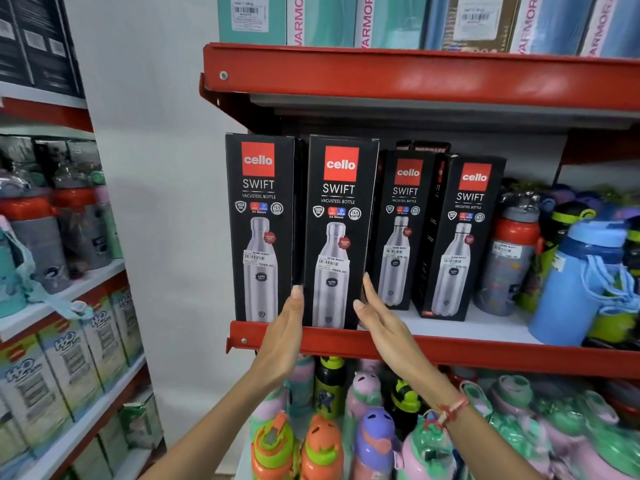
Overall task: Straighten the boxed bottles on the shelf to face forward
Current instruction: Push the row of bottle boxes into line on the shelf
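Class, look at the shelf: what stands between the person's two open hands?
In the head view, the second Cello box stands between the left hand and right hand.

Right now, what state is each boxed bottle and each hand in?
Leftmost black Cello box: upright, facing forward.
Second black Cello box: upright, flanked by both hands.
Third black Cello box: upright, set further back.
Fourth black Cello box: upright, angled, side panel showing.
Left hand: open, flat.
Right hand: open, flat.

**What can't be made out**

A dark box (423, 147) behind the smaller Cello cartons shows only its top edge, lettering unreadable. The price stickers (259, 259) are too fine to read fully. The upper-shelf boxes (381, 19) are cut off above, and the blue bottle (588, 282) by the right edge.
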Motion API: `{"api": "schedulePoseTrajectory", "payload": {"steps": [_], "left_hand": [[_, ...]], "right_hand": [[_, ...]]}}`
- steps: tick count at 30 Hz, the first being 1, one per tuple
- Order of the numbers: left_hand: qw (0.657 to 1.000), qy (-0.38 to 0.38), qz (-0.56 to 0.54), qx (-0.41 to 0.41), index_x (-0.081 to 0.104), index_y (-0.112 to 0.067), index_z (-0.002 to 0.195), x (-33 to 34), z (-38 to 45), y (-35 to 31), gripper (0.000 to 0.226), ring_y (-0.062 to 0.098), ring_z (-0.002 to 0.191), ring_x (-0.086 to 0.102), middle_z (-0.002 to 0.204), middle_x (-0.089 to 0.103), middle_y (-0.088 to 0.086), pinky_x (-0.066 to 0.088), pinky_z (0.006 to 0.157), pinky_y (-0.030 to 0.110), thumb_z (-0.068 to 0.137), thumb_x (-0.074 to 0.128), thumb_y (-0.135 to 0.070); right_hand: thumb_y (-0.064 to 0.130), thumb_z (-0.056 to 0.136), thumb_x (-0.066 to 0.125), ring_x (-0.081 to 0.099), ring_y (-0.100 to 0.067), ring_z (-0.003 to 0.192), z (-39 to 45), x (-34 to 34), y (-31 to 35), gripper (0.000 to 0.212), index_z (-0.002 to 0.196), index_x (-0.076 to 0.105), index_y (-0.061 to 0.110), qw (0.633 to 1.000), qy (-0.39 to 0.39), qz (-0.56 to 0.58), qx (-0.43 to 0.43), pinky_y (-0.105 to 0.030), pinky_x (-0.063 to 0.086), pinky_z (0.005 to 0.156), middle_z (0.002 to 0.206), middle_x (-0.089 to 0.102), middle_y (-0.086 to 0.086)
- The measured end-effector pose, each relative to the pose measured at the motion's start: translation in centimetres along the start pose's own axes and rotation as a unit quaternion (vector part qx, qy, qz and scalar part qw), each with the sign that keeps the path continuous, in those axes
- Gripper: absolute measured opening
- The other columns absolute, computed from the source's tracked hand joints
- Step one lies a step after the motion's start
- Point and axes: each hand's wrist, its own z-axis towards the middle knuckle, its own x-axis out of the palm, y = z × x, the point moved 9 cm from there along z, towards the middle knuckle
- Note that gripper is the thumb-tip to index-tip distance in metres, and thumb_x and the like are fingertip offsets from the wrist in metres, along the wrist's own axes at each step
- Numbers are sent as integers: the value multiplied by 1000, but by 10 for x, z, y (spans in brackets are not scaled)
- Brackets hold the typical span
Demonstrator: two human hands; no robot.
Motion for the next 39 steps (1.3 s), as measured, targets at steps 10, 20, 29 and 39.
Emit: {"api": "schedulePoseTrajectory", "payload": {"steps": [10,20,29,39], "left_hand": [[960,-111,74,248,53,-21,126,41,-12,-82,33,-3,116,49,124,56,-9,36,96,10,100,37,-34],[999,14,-19,-46,0,-32,150,146,64,-32,82,16,148,3,161,3,-5,3,120,42,80,6,-75],[998,-8,-9,-59,15,-40,147,140,52,-31,75,23,145,20,158,22,-1,13,120,45,82,8,-76],[998,21,-40,-33,14,-35,148,118,-5,-34,98,14,145,18,159,15,-8,10,120,42,67,10,-88]], "right_hand": [[39,98,39,40,-7,130,12,-65,-21,50,146,33,27,991,-132,5,14,-25,30,103,147,41,6],[52,97,25,23,-25,144,52,-79,-51,65,148,-13,37,993,-70,17,93,-45,18,117,160,14,5],[69,88,22,28,-31,142,37,-72,-51,72,143,-19,47,993,-29,-83,80,-49,26,112,160,17,-8],[62,92,27,26,-18,143,-28,-76,-30,62,145,-4,51,997,-7,-66,49,-38,25,110,157,23,10]]}}
